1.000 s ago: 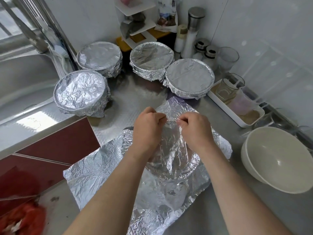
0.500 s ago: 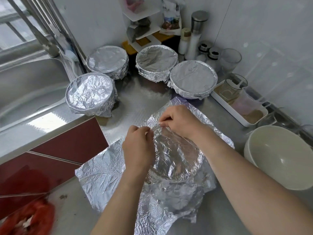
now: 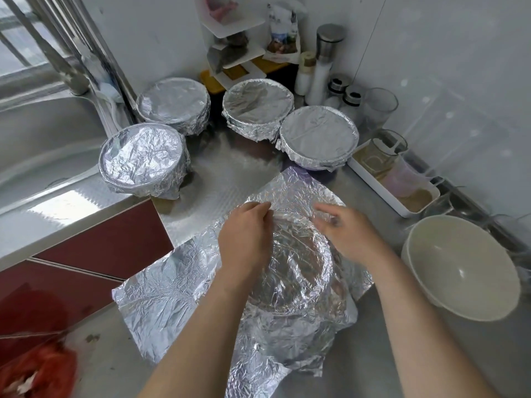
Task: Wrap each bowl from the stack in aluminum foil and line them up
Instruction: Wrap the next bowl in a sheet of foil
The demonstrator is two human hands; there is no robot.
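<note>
Standing in an arc from 10 to 1 o'clock beyond the work, 4 wrapped bowls are filling the far counter, the 2 rightmost just beside each other. A sink is lying at 9 o'clock, bottles are standing at 12, and a bare bowl is sitting at 3, near the right forearm.

At the centre the bowl is sitting under crumpled foil, which is spreading toward 8 and 12 o'clock. The left hand is pinching the foil at the bowl's far rim. The right hand is blurring at 1 o'clock; whether it is gripping foil cannot be told.

Half a second ago both hands were pinching close together; now they are apart, the right one having swung from 11 toward 1 o'clock.

A tray at 2 o'clock is holding a glass, a pale cup and a brownish layer at its near end.
</note>
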